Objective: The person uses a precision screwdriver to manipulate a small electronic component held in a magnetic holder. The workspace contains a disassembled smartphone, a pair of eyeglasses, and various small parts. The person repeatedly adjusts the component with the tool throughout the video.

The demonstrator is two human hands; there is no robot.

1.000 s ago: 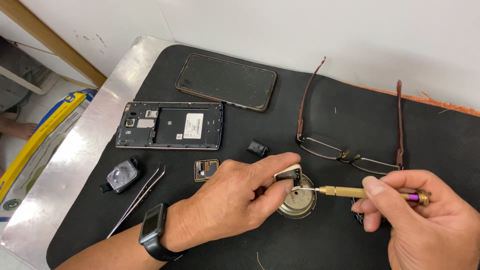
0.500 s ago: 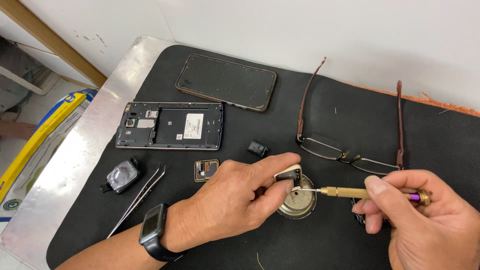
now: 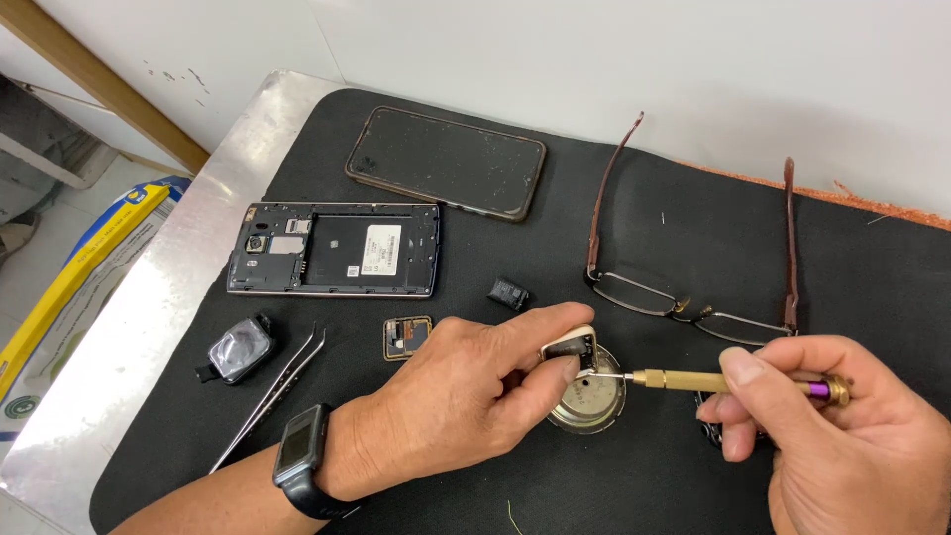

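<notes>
My left hand (image 3: 451, 396) pinches a small dark squarish part (image 3: 569, 351) between thumb and forefinger, just above a round metal tin (image 3: 592, 406) on the black mat. My right hand (image 3: 852, 436) grips a brass precision screwdriver (image 3: 713, 380) with a purple end. Its thin tip touches the right side of the small part. A black smartwatch (image 3: 302, 459) sits on my left wrist.
On the black mat (image 3: 644, 495) lie an opened phone body (image 3: 335, 250), a phone back cover (image 3: 446, 161), brown-framed glasses (image 3: 693, 297), metal tweezers (image 3: 272, 394), a small watch case (image 3: 240, 349), a tiny square board (image 3: 407, 336) and a small black piece (image 3: 509, 293). A metal tabletop edge (image 3: 129, 327) runs along the left.
</notes>
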